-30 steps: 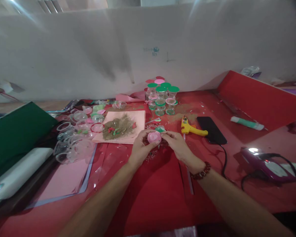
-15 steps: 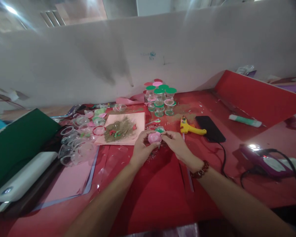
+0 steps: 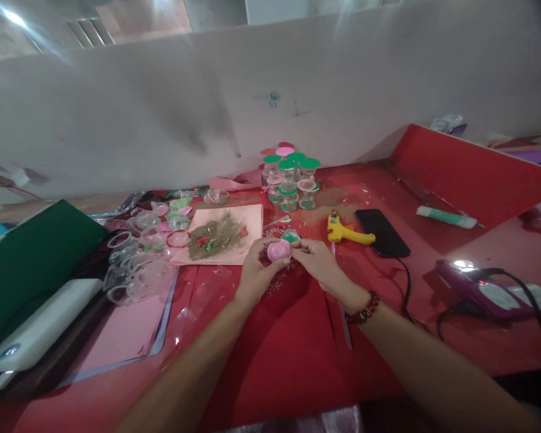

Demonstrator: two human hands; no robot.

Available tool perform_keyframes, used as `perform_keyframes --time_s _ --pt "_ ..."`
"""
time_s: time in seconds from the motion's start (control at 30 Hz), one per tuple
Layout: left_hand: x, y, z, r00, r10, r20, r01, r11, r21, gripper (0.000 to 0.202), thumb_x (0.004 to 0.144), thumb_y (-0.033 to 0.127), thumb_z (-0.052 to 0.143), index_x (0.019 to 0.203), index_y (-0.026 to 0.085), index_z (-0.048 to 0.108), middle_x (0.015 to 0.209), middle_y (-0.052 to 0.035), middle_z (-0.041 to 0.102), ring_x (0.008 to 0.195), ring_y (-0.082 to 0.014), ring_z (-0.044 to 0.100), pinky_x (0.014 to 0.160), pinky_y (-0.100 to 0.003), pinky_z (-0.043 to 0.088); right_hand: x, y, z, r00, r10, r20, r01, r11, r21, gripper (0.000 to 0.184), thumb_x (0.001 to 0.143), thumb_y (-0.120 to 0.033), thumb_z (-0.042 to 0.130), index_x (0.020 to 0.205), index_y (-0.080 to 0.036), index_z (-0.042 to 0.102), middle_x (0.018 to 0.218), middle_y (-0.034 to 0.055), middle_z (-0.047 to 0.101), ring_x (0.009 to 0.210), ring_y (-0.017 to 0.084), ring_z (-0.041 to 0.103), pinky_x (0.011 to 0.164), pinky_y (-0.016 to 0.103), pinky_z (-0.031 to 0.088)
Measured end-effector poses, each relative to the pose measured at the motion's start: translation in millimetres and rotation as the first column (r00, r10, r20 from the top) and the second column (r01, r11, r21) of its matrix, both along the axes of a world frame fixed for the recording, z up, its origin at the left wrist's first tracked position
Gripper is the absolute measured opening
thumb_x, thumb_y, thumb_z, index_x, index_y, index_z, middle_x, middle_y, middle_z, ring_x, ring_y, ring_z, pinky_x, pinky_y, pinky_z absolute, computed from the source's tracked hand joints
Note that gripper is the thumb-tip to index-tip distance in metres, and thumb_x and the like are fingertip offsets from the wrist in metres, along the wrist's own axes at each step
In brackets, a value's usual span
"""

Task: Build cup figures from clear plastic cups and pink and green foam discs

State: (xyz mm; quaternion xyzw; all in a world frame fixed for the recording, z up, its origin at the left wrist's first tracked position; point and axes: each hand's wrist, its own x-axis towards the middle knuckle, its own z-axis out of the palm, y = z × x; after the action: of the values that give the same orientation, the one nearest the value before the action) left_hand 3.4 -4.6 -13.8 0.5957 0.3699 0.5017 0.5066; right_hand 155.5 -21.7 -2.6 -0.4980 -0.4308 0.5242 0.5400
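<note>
Round pink piece, held between both hands, edges partly covered, exact shape unclear.

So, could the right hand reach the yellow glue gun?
Probably yes: the glue gun lies near the right hand with nothing visibly between, though that hand is busy at the pink piece.

- Right wrist: a beaded bracelet, dark reddish brown, its small rounded beads set close together; finer detail is too blurred to tell.
- Left forearm and right forearm: bare along the lengths in view.
- Left hand and right hand: bare.
</note>
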Motion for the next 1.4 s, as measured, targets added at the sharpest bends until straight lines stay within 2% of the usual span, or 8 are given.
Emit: perform_keyframes --time_s 0.2,0.47,0.77,1.0,1.4 --pt "-2.9 1.1 1.4 0.999 -0.042 -0.026 0.043 0.999 0.028 0.04 0.073 0.031 0.078 0.11 0.022 0.066 0.115 -0.0089 0.065 0.107 -0.0232 0.061 0.093 -0.036 0.048 1.7 1.6 -2.1 1.0 -0.012 0.0 0.012 1.0 0.011 0.014 0.065 -0.029 0.065 0.073 -0.019 0.07 0.064 -0.0007 0.068 0.06 0.014 0.062 0.059 0.026 0.047" --pt "-1.9 0.1 0.7 1.0 -0.014 -0.002 0.014 1.0 0.014 0.039 0.07 0.028 0.08 0.106 0.021 0.065 0.111 -0.0075 0.064 0.103 -0.0215 0.061 0.089 -0.034 0.048 1.7 0.7 -5.0 0.999 0.03 0.018 -0.029 0.999 -0.026 0.013 0.067 -0.028 0.065 0.075 -0.019 0.069 0.063 -0.0012 0.067 0.06 0.013 0.061 0.062 0.026 0.048" --pt "-1.0 -0.3 1.9 1.0 0.01 0.015 -0.01 1.0 -0.021 0.041 0.069 0.03 0.08 0.105 0.02 0.065 0.11 -0.0074 0.065 0.101 -0.0212 0.062 0.088 -0.034 0.049 -1.7 -0.5 1.1 0.999 0.037 0.0 -0.037 0.994 -0.108 0.01 0.068 -0.02 0.058 0.072 -0.02 0.066 0.061 -0.002 0.067 0.057 0.013 0.062 0.06 0.026 0.048" --pt "-2.1 0.5 1.1 1.0 -0.018 0.0 0.018 1.0 -0.01 0.042 0.071 0.031 0.079 0.11 0.022 0.066 0.115 -0.0088 0.065 0.106 -0.0232 0.061 0.093 -0.036 0.048 0.3 -0.8 -1.3 0.998 0.021 0.064 -0.021 1.0 -0.008 0.009 0.066 -0.022 0.059 0.071 -0.019 0.065 0.06 -0.0031 0.064 0.057 0.013 0.06 0.06 0.026 0.046" --pt "-2.3 0.1 2.4 1.0 0.009 0.005 -0.009 1.0 0.0 0.039 0.07 0.03 0.08 0.105 0.02 0.066 0.111 -0.008 0.065 0.104 -0.0223 0.061 0.091 -0.034 0.047 -1.7 -2.0 2.1 0.996 0.089 0.011 -0.088 0.994 -0.071 0.013 0.067 -0.021 0.059 0.079 -0.019 0.064 0.061 -0.0029 0.066 0.055 0.012 0.061 0.058 0.025 0.046"
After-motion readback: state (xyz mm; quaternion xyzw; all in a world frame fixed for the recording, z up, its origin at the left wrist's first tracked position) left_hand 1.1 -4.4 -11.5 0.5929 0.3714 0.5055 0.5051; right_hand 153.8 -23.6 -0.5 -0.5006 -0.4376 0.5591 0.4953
